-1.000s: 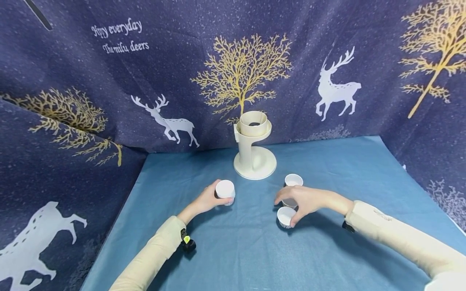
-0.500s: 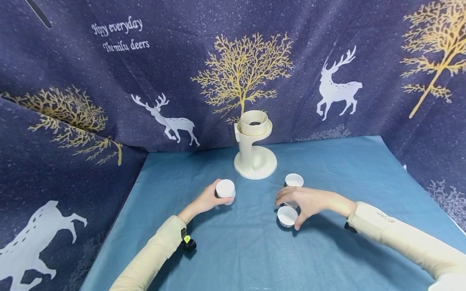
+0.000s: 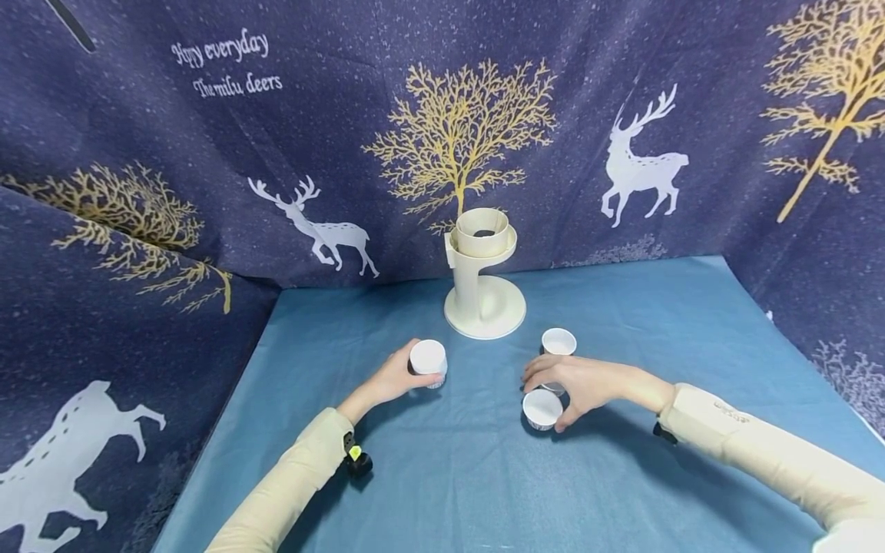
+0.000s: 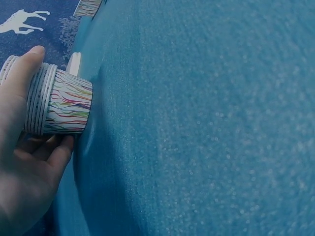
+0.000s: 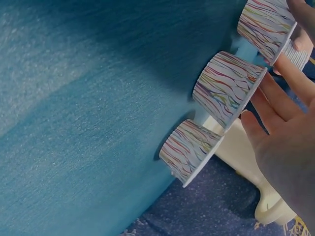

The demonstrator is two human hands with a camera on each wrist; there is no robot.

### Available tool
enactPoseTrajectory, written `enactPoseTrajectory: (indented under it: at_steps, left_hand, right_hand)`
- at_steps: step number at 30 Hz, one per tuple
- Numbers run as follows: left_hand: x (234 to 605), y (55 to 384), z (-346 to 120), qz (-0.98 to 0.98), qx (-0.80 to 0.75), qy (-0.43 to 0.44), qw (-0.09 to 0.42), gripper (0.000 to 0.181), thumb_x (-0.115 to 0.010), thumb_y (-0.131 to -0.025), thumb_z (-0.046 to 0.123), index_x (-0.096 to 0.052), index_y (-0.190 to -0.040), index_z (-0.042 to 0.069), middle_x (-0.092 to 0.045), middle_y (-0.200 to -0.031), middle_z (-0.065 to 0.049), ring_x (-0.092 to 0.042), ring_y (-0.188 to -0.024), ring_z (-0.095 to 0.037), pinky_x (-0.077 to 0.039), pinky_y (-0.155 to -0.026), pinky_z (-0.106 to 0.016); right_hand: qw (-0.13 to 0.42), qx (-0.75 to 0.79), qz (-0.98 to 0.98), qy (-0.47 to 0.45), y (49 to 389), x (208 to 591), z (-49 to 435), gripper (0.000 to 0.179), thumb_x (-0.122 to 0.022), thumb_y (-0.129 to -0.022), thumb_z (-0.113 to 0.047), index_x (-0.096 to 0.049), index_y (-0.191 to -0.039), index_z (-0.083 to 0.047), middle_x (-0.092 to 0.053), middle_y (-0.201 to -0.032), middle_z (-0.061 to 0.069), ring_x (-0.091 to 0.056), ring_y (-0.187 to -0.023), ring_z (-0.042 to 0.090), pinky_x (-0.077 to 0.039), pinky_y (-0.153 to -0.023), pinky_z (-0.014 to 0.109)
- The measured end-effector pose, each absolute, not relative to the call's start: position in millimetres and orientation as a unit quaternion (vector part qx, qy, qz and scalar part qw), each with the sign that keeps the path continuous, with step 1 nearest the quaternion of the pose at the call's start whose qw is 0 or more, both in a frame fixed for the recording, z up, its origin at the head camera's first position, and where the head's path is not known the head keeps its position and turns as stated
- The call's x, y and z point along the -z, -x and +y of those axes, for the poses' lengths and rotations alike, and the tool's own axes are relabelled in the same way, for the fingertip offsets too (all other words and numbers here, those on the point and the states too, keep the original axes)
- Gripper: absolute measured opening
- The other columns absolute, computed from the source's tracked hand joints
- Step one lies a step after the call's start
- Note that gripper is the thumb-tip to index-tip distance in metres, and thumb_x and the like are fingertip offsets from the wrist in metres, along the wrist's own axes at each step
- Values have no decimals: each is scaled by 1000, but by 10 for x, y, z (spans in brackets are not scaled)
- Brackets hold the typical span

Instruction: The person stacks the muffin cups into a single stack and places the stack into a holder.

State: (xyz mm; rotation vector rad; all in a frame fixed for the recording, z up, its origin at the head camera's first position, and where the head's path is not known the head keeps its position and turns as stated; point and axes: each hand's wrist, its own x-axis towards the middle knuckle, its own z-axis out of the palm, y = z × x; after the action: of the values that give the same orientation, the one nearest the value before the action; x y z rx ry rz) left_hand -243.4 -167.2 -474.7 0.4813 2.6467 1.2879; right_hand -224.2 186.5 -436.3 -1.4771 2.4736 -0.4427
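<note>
My left hand (image 3: pixel 397 378) grips a stack of white paper baking cups (image 3: pixel 429 359) upside down, bottom up, at left of centre. In the left wrist view the stack (image 4: pixel 69 105) shows coloured wavy stripes and several layered rims. On the right, my right hand (image 3: pixel 584 380) spreads over a row of 3 single cups. Its thumb and index finger lie at the rim of the nearest cup (image 5: pixel 266 27), loosely around it. The other fingers lie by the rim of the middle cup (image 5: pixel 229 91), partly hidden in the head view. Beyond them stands the far cup (image 3: pixel 558 343), upright.
A cream stand (image 3: pixel 466 296) with a round base rises at the back centre of the blue tablecloth (image 3: pixel 456 476). Its ring bears a cream cylinder (image 3: pixel 482 240), open at the top. Behind the table hangs a dark blue curtain (image 3: pixel 539 184) with deer and trees.
The nearest cup has shifted slightly left, away from where my right thumb was. My right thumb moved off its rim, then came back close to it. My left hand and its stack have stayed put.
</note>
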Motion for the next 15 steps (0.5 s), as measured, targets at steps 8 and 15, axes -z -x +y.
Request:
enactPoseTrajectory:
  at_steps: [8,15]
  left_hand:
    - [4761,2430,-1675,888,-423,-159,85,63,-76,-73,36,-46,-124,14,-58,-113,-4,-56,-101,-17,-45,-86,-37]
    - [4764,2431,-1679,888,-423,-158,85,65,-76,-72,37,-46,-124,14,-58,-114,-4,-55,-103,-18,-44,-87,-38]
  right_hand:
    - [80,170,832,522,2244,4391,1828,60,-80,-65,-41,-59,-116,-20,-56,-123,1,-48,-118,17,-42,-94,38]
    - [53,172,840,512,2244,4396,1762,57,-79,-67,-37,-59,-117,-17,-60,-117,-6,-54,-111,13,-45,-92,34]
